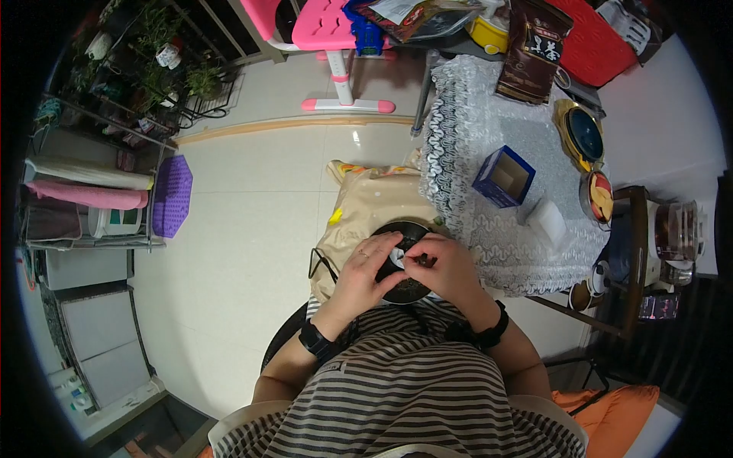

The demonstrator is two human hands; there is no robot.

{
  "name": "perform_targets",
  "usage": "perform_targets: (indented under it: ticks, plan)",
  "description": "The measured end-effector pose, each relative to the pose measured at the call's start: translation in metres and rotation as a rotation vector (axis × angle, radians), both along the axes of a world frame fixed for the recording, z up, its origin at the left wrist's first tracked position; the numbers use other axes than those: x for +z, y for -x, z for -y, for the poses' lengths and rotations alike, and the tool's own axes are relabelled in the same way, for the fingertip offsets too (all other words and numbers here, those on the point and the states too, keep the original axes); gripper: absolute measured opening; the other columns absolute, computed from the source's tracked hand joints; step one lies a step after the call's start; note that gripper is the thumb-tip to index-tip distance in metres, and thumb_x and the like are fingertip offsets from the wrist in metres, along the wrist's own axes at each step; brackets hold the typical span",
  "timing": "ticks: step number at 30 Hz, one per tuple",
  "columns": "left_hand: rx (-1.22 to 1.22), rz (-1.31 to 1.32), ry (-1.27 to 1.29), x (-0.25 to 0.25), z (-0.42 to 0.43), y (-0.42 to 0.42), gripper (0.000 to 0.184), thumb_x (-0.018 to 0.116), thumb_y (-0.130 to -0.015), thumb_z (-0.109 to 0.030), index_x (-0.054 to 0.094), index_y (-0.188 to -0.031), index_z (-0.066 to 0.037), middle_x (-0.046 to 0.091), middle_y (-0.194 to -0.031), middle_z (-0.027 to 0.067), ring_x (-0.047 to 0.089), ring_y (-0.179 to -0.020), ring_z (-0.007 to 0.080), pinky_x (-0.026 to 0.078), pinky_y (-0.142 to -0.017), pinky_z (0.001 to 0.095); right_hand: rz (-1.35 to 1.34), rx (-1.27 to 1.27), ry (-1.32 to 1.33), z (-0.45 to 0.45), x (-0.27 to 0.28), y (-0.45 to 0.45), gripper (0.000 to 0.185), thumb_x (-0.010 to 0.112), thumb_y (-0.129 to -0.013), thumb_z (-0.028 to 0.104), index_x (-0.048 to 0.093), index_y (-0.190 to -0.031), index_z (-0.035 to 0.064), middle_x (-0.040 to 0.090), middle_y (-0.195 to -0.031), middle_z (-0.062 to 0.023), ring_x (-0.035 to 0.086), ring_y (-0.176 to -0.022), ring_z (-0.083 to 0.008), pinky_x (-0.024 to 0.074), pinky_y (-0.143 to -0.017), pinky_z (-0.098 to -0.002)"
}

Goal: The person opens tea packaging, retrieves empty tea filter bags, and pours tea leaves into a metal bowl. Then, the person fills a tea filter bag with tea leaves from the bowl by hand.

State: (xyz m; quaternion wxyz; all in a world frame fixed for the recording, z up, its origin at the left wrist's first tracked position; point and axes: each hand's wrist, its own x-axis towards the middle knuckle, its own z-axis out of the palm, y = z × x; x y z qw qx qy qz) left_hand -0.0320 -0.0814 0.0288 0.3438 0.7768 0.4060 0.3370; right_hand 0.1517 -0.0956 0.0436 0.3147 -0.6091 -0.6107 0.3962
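Observation:
A dark round bowl-like dish point(411, 292) rests on my lap, with dark bits that I cannot make out inside it. My left hand point(368, 269) is over its left side, thumb and forefinger curved around a small white piece point(396, 257). From the right, my right hand point(447, 267) comes in with its fingers bent in a pinch. Its fingertips are right beside the white piece, and what they pinch is too small to name. Beneath the dish lies a beige patterned cloth point(374, 200).
To the right stands a table with a white lace cloth point(489, 99). It bears a blue box point(504, 177) with its top open, a white block-like thing point(547, 222), a brown packet point(534, 49) and a bowl of cut fruit point(597, 196). A pink chair point(328, 27) stands ahead.

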Motion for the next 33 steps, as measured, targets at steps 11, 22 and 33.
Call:
perform_targets:
  ticks: [11,22,33]
  plan:
    - [0.054,-0.026,0.031,-0.010,0.003,0.001,0.035,0.073,-0.076,-0.005,0.066,-0.110,-0.004,0.067,-0.100,0.0115,0.063,-0.095,0.0299,0.050,-0.085,0.0378,0.082,-0.021,-0.038,0.001,0.000,-0.002,0.009,0.072,-0.073,0.015,0.069,-0.078,0.0088,0.065,-0.075,-0.0052,0.064,-0.060,-0.0208,0.0503,-0.057,-0.0322]
    - [0.061,-0.017,-0.025,-0.011,0.002,0.002,0.034,0.073,-0.076,-0.004,0.066,-0.110,-0.004,0.067,-0.102,0.0117,0.064,-0.093,0.0279,0.052,-0.082,0.0361,0.018,-0.059,-0.029,0.000,0.005,-0.002,0.011,0.072,-0.075,0.013,0.068,-0.084,0.0084,0.066,-0.078,-0.0062,0.063,-0.060,-0.0200,0.0500,-0.056,-0.0315]
    - [0.190,0.000,0.018,-0.009,-0.001,0.016,0.037,0.074,-0.073,-0.003,0.067,-0.109,-0.006,0.066,-0.106,0.0117,0.062,-0.098,0.0305,0.050,-0.086,0.0381,0.326,0.218,-0.146,0.012,-0.015,0.000,0.024,0.075,-0.073,0.014,0.070,-0.095,0.0072,0.063,-0.092,-0.0096,0.064,-0.081,-0.0306,0.0520,-0.072,-0.0402]
